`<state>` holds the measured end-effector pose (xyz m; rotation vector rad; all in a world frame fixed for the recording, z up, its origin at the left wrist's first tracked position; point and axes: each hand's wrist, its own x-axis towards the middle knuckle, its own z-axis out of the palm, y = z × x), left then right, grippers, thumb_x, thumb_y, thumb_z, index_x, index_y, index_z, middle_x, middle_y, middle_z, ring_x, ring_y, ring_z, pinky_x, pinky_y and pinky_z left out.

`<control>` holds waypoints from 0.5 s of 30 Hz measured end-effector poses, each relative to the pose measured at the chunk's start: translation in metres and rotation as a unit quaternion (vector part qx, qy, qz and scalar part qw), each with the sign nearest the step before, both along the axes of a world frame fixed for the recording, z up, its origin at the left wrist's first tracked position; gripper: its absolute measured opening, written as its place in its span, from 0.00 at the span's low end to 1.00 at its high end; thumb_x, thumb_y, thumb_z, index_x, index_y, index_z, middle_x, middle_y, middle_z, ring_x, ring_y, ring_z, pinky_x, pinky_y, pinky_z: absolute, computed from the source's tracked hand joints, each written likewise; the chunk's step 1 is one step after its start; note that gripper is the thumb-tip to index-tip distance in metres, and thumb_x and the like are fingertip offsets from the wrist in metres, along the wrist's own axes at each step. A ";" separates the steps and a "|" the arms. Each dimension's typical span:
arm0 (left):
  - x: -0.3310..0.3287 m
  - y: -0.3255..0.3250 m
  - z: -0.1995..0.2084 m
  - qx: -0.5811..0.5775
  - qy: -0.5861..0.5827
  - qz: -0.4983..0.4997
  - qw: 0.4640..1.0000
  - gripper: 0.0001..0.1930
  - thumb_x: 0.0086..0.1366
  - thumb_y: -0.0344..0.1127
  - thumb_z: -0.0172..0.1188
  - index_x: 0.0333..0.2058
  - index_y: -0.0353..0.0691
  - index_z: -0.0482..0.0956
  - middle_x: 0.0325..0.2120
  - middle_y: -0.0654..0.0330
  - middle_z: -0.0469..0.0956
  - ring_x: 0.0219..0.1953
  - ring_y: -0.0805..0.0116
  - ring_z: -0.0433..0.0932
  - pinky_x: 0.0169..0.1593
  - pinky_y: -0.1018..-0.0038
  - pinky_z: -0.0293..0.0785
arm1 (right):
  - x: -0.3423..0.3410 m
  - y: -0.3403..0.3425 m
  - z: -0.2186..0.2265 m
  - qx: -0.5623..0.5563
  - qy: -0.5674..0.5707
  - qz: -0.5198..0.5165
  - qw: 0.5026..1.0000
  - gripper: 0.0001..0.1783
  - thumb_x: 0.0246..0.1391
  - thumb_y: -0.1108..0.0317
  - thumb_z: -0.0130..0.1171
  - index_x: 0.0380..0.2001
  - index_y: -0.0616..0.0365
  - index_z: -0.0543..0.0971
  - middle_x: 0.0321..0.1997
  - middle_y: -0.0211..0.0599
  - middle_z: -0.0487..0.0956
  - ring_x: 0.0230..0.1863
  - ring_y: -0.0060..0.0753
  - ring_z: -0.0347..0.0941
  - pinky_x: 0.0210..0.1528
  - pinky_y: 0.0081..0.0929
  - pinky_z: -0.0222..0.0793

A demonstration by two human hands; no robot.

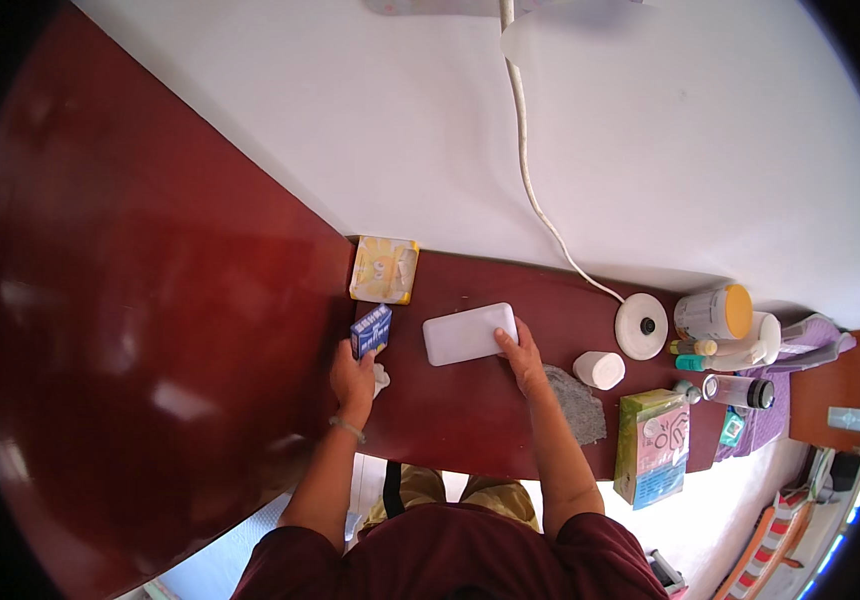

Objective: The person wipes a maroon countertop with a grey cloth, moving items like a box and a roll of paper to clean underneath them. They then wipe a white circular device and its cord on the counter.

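Observation:
My left hand [354,382] is closed round a small blue box [372,331] with white print, held up near the table's left end. A crumpled white tissue [381,379] shows just beside that hand. In my right hand [520,355] is a flat white rectangular case [468,335] with rounded corners, gripped at its right end with the thumb on top. What the case contains cannot be seen. Behind the blue box lies a yellow packet [385,270] with a cartoon picture, against the wall.
A grey cloth [577,405] lies right of my right forearm, near a white cup-like container [600,370]. Farther right stand a kettle base [641,327] with its cord, a yellow-lidded tub [714,313], a clear bottle [738,391] and a green tissue pack [653,446]. A dark red panel [170,300] rises at left.

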<state>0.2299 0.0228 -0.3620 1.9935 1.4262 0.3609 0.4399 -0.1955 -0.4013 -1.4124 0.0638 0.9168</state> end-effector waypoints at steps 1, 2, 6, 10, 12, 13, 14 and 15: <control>-0.010 -0.004 -0.001 -0.028 -0.029 0.015 0.999 0.15 0.55 0.32 0.66 0.39 0.36 0.74 0.34 0.50 0.80 0.39 0.46 0.79 0.43 0.58 0.73 | 0.002 0.001 0.010 -0.026 -0.007 0.017 1.000 0.42 0.51 0.49 0.68 0.63 0.58 0.64 0.58 0.39 0.71 0.55 0.32 0.69 0.54 0.33 0.68; -0.021 -0.008 -0.002 -0.055 -0.056 0.032 0.996 0.14 0.55 0.32 0.66 0.39 0.36 0.74 0.34 0.50 0.80 0.38 0.47 0.80 0.43 0.59 0.74 | 0.003 0.000 0.007 -0.013 0.011 0.022 1.000 0.41 0.51 0.50 0.68 0.62 0.58 0.64 0.57 0.39 0.72 0.54 0.32 0.70 0.53 0.33 0.68; -0.050 -0.028 -0.001 -0.067 -0.084 0.052 0.993 0.16 0.54 0.32 0.66 0.40 0.35 0.75 0.35 0.49 0.81 0.37 0.53 0.81 0.43 0.63 0.75 | 0.003 -0.005 0.000 0.009 0.053 0.008 0.999 0.33 0.56 0.53 0.63 0.59 0.58 0.66 0.54 0.37 0.73 0.51 0.32 0.71 0.52 0.33 0.68; -0.067 -0.040 -0.005 -0.091 -0.095 0.065 0.989 0.16 0.54 0.33 0.67 0.39 0.34 0.76 0.34 0.51 0.81 0.36 0.57 0.81 0.43 0.64 0.75 | -0.001 0.009 0.002 0.114 0.120 -0.003 0.986 0.35 0.55 0.55 0.65 0.60 0.57 0.63 0.56 0.39 0.71 0.55 0.35 0.69 0.52 0.37 0.69; -0.081 -0.041 -0.025 -0.105 -0.122 0.071 0.984 0.16 0.54 0.32 0.67 0.40 0.34 0.76 0.34 0.52 0.81 0.35 0.59 0.81 0.42 0.65 0.74 | -0.004 0.036 0.016 0.130 0.106 -0.022 0.986 0.34 0.56 0.57 0.64 0.60 0.57 0.63 0.57 0.40 0.70 0.56 0.36 0.68 0.54 0.39 0.69; -0.087 -0.041 -0.032 -0.138 -0.157 0.084 0.974 0.16 0.54 0.31 0.67 0.40 0.35 0.76 0.35 0.55 0.82 0.36 0.64 0.80 0.42 0.67 0.75 | -0.005 0.056 0.028 0.139 0.100 -0.030 0.985 0.34 0.56 0.57 0.64 0.60 0.57 0.62 0.57 0.40 0.70 0.56 0.36 0.68 0.54 0.40 0.69; -0.085 -0.042 -0.031 -0.142 -0.166 0.082 0.972 0.15 0.54 0.31 0.67 0.40 0.35 0.76 0.35 0.55 0.82 0.36 0.66 0.80 0.43 0.68 0.75 | -0.003 0.073 0.035 0.141 0.087 -0.036 0.986 0.34 0.57 0.58 0.63 0.60 0.58 0.61 0.57 0.40 0.70 0.56 0.36 0.68 0.56 0.41 0.68; -0.079 -0.045 -0.024 -0.147 -0.176 0.077 0.970 0.15 0.54 0.30 0.67 0.40 0.35 0.76 0.35 0.56 0.82 0.36 0.67 0.80 0.43 0.69 0.75 | 0.000 0.091 0.040 0.136 0.061 -0.038 0.988 0.34 0.56 0.58 0.64 0.60 0.58 0.61 0.57 0.40 0.70 0.56 0.36 0.68 0.57 0.41 0.68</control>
